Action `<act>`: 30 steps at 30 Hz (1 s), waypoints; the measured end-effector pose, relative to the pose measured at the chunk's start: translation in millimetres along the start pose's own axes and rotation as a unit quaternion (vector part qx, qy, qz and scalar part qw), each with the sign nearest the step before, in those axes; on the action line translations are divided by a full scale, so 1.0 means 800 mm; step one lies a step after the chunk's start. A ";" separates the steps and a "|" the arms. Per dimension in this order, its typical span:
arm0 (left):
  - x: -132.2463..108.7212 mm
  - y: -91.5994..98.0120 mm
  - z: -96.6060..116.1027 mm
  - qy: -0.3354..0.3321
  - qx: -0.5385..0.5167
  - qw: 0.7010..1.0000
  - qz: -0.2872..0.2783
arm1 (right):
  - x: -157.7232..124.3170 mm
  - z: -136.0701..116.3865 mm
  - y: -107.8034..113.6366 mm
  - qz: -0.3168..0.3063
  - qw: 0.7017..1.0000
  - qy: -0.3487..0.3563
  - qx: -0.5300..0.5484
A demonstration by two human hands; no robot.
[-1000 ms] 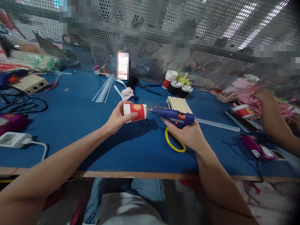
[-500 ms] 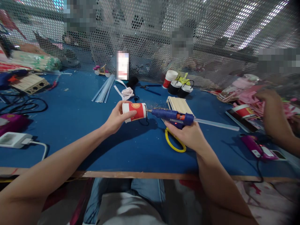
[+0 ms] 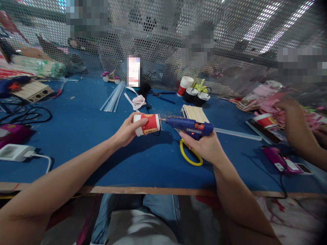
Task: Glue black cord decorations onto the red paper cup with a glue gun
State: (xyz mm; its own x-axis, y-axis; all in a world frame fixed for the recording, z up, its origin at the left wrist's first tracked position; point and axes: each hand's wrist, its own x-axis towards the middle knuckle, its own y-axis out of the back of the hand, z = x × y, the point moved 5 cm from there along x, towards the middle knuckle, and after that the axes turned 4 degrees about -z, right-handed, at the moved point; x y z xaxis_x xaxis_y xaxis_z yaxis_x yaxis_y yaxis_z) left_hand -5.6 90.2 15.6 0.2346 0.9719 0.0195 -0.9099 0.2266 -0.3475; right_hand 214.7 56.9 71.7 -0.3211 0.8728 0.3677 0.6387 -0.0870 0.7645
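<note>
My left hand (image 3: 127, 130) is closed around a red and white paper cup (image 3: 152, 123), held on its side above the table. A dark cord hangs below the cup's right end. In my right hand (image 3: 204, 146) is a blue hot glue gun (image 3: 182, 125), its metal nozzle pointing left at that end of the cup, touching or very close to the rim. A clear glue stick (image 3: 237, 134) sticks out of the gun's back. Beneath my right hand lie scissors with a yellow handle (image 3: 190, 157), their blades mostly hidden.
Behind the gun lies a bundle of wooden sticks (image 3: 195, 113). Spare glue sticks (image 3: 113, 98), white ribbon (image 3: 138, 101), pliers (image 3: 165, 97) and cups (image 3: 186, 85) stand or lie farther back. Another person's arm (image 3: 300, 129) reaches in at right. A purple power strip (image 3: 277, 159) lies nearby.
The cup has been turned about its long axis in my left hand, so its gold emblem has rolled upward and a lower gold band shows. The glue gun has shifted very slightly right.
</note>
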 end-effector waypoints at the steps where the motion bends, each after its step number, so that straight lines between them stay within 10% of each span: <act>1: 0.000 0.000 -0.001 0.004 -0.001 1.000 -0.007 | 0.000 0.000 0.000 -0.008 1.000 -0.005 0.005; 30: 0.000 -0.001 0.001 -0.005 -0.001 1.000 -0.014 | 0.001 0.012 -0.006 -0.052 0.989 -0.055 0.125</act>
State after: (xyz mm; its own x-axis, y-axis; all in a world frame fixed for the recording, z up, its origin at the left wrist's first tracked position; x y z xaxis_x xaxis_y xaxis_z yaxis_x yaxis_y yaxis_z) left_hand -5.3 90.4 16.9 0.2561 0.9659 0.0395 -0.9027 0.2535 -0.3477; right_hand 218.1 62.3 63.6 -0.3248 0.9189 0.2241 0.7632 0.1147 0.6358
